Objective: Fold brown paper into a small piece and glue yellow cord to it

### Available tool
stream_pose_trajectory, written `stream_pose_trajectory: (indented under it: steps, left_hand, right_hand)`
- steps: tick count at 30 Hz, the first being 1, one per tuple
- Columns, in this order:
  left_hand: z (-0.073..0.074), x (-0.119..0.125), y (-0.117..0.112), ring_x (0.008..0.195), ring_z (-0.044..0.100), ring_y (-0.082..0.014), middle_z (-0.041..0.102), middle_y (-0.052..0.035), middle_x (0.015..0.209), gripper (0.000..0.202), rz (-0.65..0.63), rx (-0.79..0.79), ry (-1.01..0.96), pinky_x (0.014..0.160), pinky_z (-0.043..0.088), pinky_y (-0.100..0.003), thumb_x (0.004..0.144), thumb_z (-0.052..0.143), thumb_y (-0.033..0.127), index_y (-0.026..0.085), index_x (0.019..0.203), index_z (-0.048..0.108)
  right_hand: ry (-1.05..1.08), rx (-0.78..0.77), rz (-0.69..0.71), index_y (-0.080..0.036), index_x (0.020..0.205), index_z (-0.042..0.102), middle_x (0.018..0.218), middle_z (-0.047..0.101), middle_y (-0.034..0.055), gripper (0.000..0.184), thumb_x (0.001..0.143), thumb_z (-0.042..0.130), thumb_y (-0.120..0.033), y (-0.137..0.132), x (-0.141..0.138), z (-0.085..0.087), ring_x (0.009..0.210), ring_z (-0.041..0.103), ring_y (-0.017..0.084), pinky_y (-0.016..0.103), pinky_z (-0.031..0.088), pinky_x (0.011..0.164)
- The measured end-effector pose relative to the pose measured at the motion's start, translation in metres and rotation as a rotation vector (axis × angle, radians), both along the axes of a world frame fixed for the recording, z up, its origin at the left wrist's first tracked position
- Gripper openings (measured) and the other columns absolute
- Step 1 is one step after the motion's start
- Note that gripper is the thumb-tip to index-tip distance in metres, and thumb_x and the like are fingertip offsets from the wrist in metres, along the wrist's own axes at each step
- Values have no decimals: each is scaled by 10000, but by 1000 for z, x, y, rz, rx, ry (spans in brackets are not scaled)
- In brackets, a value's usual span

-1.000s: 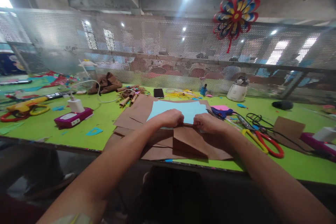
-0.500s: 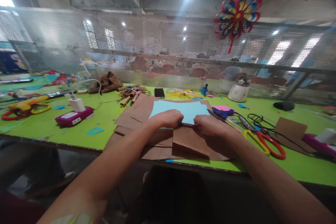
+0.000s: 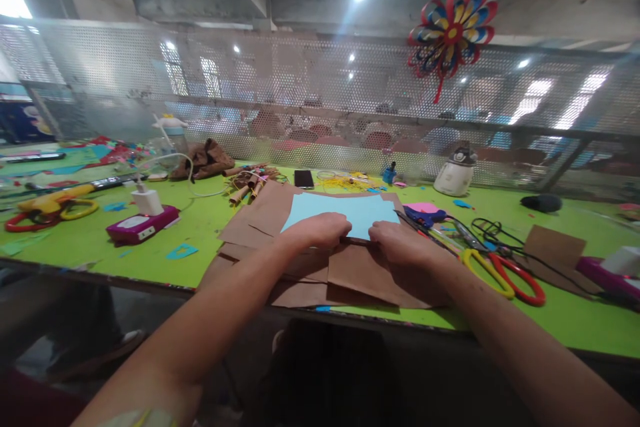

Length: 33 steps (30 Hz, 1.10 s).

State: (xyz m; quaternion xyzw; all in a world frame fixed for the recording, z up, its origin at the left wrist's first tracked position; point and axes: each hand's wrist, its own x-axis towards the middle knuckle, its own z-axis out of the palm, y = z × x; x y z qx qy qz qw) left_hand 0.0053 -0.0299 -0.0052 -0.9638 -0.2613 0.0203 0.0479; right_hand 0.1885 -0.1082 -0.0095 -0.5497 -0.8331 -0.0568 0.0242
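A light blue paper sheet [image 3: 345, 210] lies on a stack of brown paper sheets [image 3: 360, 273] at the near edge of the green table [image 3: 200, 233]. My left hand [image 3: 320, 228] and my right hand [image 3: 400, 240] sit side by side at the blue sheet's near edge. Both have their fingers curled and pinch the edge of a brown sheet there. The fingertips are hidden under the knuckles.
Red and yellow scissors [image 3: 505, 273] and black cables [image 3: 493, 227] lie right of the papers. A magenta box with a white charger [image 3: 143, 220] sits to the left. Rolled brown paper tubes [image 3: 247, 183], a phone [image 3: 303, 178] and a white appliance [image 3: 453, 173] stand further back. A paper pinwheel [image 3: 453, 27] hangs on the mesh fence.
The raised fold of the brown sheet under my hands has flattened down onto the stack. Both hands stay at the blue sheet's edge, shifted only slightly.
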Motion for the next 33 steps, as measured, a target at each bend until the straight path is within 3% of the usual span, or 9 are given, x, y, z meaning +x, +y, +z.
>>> stream_pose_trajectory:
  steps: [7, 11, 14, 18, 23, 27, 33]
  left_hand:
    - [-4, -5, 8, 722, 562, -176, 652, -78, 839, 207, -9, 27, -54, 581, 366, -245, 694, 508, 181, 177, 825, 669]
    - [-2, -8, 17, 696, 543, -161, 648, -49, 788, 206, 28, -8, -141, 566, 349, -233, 650, 529, 182, 187, 793, 677]
    - [6, -10, 18, 594, 492, -119, 611, -20, 669, 215, 87, -141, -221, 527, 323, -211, 725, 501, 294, 169, 757, 673]
    - [12, -9, 19, 464, 355, -88, 473, 2, 505, 464, 107, -263, -243, 462, 257, -217, 839, 334, 434, 130, 632, 617]
    - [10, -12, 26, 504, 346, -85, 453, 15, 550, 427, 62, -419, -246, 475, 264, -206, 833, 365, 457, 133, 660, 582]
    - [11, -17, 26, 537, 346, -78, 470, 20, 591, 407, 113, -585, -334, 503, 283, -194, 812, 414, 482, 130, 717, 594]
    - [8, -19, 23, 567, 367, -77, 503, 8, 628, 417, 112, -770, -443, 530, 303, -197, 790, 462, 501, 116, 766, 620]
  right_hand:
    - [-55, 11, 73, -154, 806, 618, 841, 623, 104, 152, 804, 470, -189, 30, 14, -19, 764, 542, 184, 263, 299, 619]
    - [-30, 49, 89, -165, 859, 650, 848, 629, 92, 180, 814, 480, -205, 33, 12, -20, 777, 546, 181, 263, 307, 635]
    - [-34, 123, 98, -163, 847, 657, 824, 613, 86, 186, 821, 474, -190, 28, 4, -16, 758, 529, 170, 265, 301, 625]
    - [-71, 282, 157, -146, 772, 633, 780, 577, 84, 147, 799, 489, -136, 19, -6, -9, 746, 481, 175, 280, 282, 607]
    - [-60, 399, 216, -142, 824, 614, 792, 555, 81, 133, 771, 497, -109, 12, -12, -7, 772, 434, 194, 296, 297, 668]
    - [-39, 456, 203, -133, 857, 599, 812, 540, 90, 160, 757, 484, -83, 11, -12, -7, 794, 416, 206, 309, 312, 714]
    - [129, 471, 207, -143, 827, 610, 820, 544, 101, 192, 846, 419, -151, 10, -14, -8, 848, 431, 217, 332, 340, 767]
